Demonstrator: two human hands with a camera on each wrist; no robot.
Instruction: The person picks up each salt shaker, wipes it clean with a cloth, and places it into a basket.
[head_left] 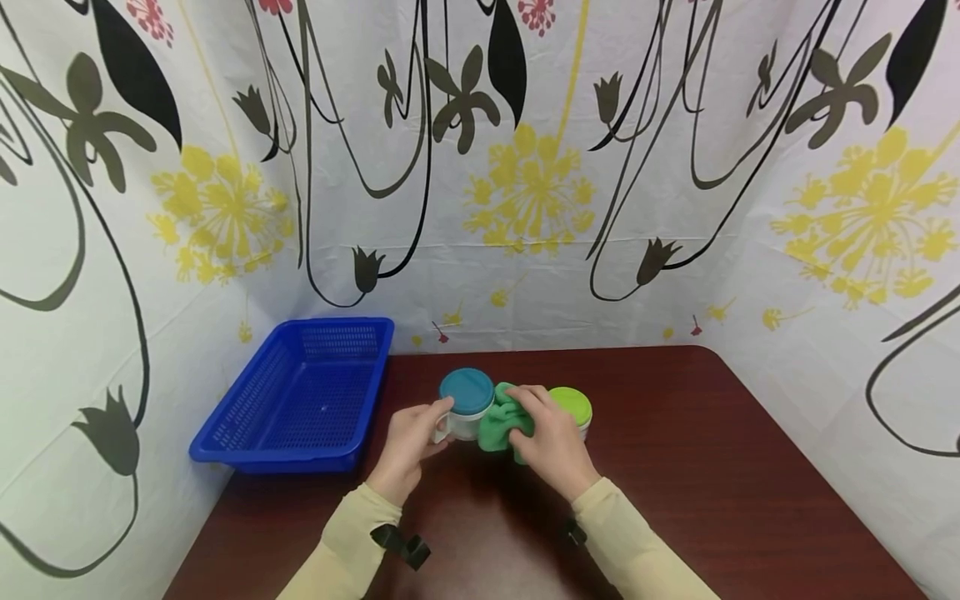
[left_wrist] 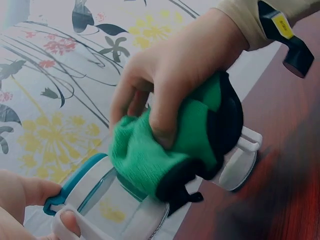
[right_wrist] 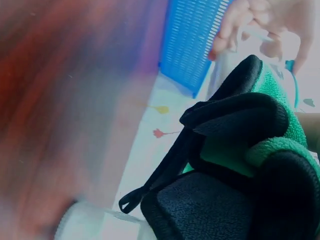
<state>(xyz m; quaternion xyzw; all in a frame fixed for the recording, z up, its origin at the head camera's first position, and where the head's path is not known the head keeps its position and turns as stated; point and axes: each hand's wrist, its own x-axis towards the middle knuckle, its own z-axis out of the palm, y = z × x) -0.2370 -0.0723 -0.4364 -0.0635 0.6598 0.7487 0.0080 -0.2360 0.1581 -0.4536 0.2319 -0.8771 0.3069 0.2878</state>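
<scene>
My left hand [head_left: 408,437] grips the white handle of a clear jar [head_left: 465,427], its thumb at the edge of the blue lid [head_left: 467,390]. In the left wrist view the jar [left_wrist: 117,207] is tilted. Bunched in my right hand [head_left: 552,433] is a green cloth [head_left: 498,425], which lies against the jar's side. Black patches and a small hanging loop show on the cloth [right_wrist: 210,200] in the right wrist view. A second jar with a lime-green lid [head_left: 572,404] stands behind my right hand, partly hidden by it.
A blue perforated plastic basket [head_left: 300,408] sits at the table's left edge. The dark red-brown wooden table [head_left: 675,467] extends to the right of both jars. A white floral-print curtain [head_left: 480,192] hangs behind the table and along both sides.
</scene>
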